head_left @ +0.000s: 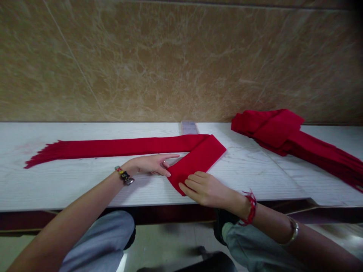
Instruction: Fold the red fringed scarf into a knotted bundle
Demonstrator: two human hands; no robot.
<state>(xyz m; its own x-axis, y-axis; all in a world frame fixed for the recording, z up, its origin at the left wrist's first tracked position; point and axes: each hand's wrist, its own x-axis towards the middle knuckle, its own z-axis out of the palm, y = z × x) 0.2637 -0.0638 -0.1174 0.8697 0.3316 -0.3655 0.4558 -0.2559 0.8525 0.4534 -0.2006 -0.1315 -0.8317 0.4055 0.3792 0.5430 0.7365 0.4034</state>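
A long red scarf (127,146) lies on the white wood-grain tabletop. Its fringed end points left, and at the right it folds diagonally back toward me. My left hand (150,165) is at the left edge of the folded part, its index finger stretched out and apart from the thumb. The thumb tip touches the cloth; the other fingers are partly hidden. My right hand (205,189) has its fingers bent and closed on the lower right edge of the same folded part, near the table's front edge.
Against the marble-patterned wall (170,64) at the right lies a bundle of red scarves (272,132), wrapped over with fringes trailing right. A small pale flat label (189,127) sits at the back edge behind the scarf. My knees are below the front edge.
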